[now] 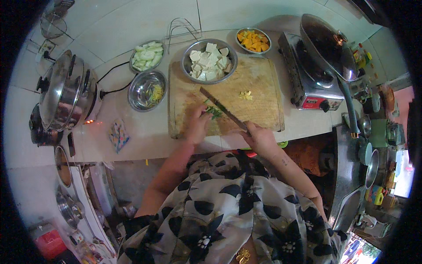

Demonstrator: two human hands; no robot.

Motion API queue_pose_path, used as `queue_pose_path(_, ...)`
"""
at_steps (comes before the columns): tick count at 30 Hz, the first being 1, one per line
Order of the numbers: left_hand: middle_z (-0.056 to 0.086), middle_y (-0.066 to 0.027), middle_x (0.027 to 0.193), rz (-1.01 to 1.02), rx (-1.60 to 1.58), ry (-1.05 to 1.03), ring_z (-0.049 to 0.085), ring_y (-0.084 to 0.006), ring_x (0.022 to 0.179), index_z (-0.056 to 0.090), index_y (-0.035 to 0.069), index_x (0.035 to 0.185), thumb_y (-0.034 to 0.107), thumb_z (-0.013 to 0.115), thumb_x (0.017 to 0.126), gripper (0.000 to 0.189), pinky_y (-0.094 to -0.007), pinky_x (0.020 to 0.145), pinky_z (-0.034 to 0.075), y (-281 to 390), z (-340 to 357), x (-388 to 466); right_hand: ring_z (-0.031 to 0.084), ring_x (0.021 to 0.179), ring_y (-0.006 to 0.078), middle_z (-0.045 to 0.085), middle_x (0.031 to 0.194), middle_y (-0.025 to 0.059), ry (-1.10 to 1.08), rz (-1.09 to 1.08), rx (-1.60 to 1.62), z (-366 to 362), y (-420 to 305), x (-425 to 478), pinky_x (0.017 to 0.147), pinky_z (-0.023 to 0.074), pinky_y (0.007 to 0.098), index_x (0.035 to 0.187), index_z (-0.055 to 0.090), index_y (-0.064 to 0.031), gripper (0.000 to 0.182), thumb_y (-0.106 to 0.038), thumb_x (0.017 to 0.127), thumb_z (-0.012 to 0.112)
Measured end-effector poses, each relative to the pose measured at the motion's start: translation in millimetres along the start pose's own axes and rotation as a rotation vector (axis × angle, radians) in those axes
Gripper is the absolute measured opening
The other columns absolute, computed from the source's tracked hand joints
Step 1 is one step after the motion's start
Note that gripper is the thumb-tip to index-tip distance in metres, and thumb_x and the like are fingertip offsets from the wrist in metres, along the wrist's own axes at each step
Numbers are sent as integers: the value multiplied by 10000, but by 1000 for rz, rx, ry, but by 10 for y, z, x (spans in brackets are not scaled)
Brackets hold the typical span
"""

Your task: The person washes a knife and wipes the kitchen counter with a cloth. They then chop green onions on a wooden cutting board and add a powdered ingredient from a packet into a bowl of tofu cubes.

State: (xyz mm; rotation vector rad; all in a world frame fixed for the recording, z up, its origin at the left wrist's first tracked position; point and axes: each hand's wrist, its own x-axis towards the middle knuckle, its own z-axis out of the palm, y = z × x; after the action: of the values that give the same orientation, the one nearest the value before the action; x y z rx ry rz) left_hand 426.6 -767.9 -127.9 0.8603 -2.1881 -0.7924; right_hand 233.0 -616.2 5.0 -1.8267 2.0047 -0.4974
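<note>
My right hand (258, 137) is closed around the handle of a kitchen knife (224, 109), its blade angled up and left over the wooden cutting board (263, 115). Chopped green herbs (213, 112) lie beside and partly under the blade. Bent fingers of my left hand (199, 123) touch the herbs' left side; whether they pinch any is hidden. A small pile of pale yellow pieces (245, 95) rests on the board's right half. At the board's back edge stands a metal bowl of cut white tofu (209, 61).
Left stand a metal bowl with yellow-green shreds (147, 90), a dish of pale green slices (147, 56) and a steamer pot (66, 92). Behind are a wire rack (184, 29) and a bowl of orange chunks (253, 41). A gas stove (313, 79) with a tilted wok (321, 43) stands right.
</note>
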Motion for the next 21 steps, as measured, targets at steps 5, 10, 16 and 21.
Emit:
queue_pose_path(5,502,-61,1187,128,174,-118,476,-311,1063,638,126,842,71,648,731,124,-392,877,406,122,-278,352,596,697,379,601,739,194,68,79,39,-42,41,-72,591,472,459,1020,471,-64,282,-243,832,584)
queue_pose_path(10,532,-73,1160,106,204,-193,508,-275,1035,654,85,866,126,679,739,135,-383,886,412,157,-328,357,593,675,388,600,719,195,73,134,75,-22,13,-127,585,470,471,1032,459,-77,301,-280,841,573)
queue_pose_path(16,566,-99,1011,-15,28,46,530,-283,956,643,58,866,108,663,757,121,-360,812,437,213,-155,195,598,653,383,611,722,183,36,107,41,27,-16,-174,565,480,466,1038,456,-76,309,-297,848,559)
queue_pose_path(21,559,-124,940,31,169,111,540,-300,888,623,28,842,65,665,740,117,-368,758,450,375,-238,227,611,650,365,621,759,176,2,70,18,-9,-106,-106,553,493,453,1004,459,-68,286,-296,855,547)
